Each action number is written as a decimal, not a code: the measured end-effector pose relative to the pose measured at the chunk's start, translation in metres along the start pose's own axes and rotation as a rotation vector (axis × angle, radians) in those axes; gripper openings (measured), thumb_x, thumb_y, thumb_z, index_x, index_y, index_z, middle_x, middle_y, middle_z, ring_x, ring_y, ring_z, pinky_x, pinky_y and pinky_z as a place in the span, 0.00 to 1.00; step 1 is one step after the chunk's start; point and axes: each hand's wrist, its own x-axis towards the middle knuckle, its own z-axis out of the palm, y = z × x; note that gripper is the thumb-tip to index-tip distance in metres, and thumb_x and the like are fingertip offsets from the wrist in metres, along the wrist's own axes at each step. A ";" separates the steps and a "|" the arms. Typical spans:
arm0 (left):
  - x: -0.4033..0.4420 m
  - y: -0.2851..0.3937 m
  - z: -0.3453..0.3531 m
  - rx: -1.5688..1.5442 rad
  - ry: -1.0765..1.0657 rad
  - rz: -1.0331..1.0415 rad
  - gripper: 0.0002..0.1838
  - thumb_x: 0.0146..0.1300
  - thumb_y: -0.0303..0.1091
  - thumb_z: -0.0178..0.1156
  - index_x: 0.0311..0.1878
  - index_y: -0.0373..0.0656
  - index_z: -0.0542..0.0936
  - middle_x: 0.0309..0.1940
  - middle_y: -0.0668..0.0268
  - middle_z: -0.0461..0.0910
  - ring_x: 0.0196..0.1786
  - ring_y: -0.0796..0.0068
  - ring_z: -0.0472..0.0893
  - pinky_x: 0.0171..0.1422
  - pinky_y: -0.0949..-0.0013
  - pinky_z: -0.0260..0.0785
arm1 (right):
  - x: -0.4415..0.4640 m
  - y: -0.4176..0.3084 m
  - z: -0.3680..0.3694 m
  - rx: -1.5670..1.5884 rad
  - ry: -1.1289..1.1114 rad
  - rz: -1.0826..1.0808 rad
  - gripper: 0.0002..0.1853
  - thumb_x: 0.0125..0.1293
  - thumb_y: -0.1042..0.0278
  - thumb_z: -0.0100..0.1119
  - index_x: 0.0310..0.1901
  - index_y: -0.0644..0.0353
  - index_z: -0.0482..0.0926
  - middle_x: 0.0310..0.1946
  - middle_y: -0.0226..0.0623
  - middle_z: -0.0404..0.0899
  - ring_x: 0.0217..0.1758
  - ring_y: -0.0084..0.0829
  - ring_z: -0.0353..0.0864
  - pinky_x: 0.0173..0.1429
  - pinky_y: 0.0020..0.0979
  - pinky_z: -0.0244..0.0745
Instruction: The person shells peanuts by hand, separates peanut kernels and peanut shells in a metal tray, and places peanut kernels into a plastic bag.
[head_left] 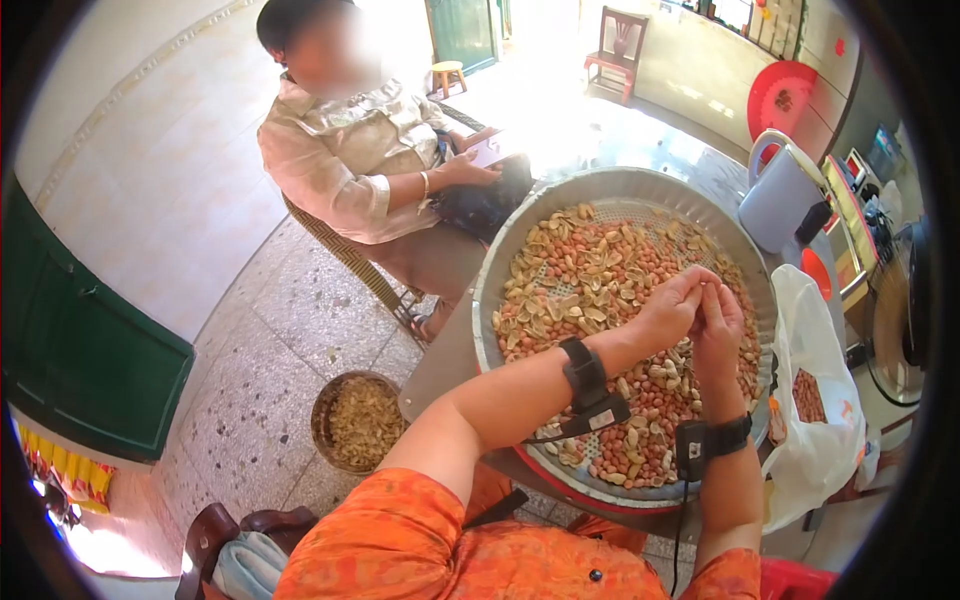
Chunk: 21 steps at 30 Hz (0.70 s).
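Observation:
A large round metal tray (487, 300) on the table holds loose red peanuts (640, 262), empty shells (590, 265) and unshelled peanuts (670, 375). Over its right half, my left hand (668, 312) and my right hand (717, 325) meet at the fingertips, both with fingers pinched together. Whatever lies between the fingertips is too small to make out. Black straps with small boxes are on both wrists.
A seated person (340, 150) holds a phone at the upper left. A bowl of shells (368, 422) stands on the floor. Right of the tray are a kettle (782, 200), a white plastic bag (815, 380) with peanuts and a fan (900, 310).

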 end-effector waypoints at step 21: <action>-0.005 0.002 0.005 -0.122 0.137 -0.047 0.08 0.67 0.30 0.37 0.40 0.44 0.68 0.20 0.72 0.67 0.18 0.86 0.64 0.17 0.80 0.58 | -0.002 0.006 -0.001 -0.006 -0.029 -0.037 0.12 0.66 0.60 0.48 0.31 0.59 0.73 0.16 0.21 0.66 0.15 0.10 0.58 0.17 0.15 0.51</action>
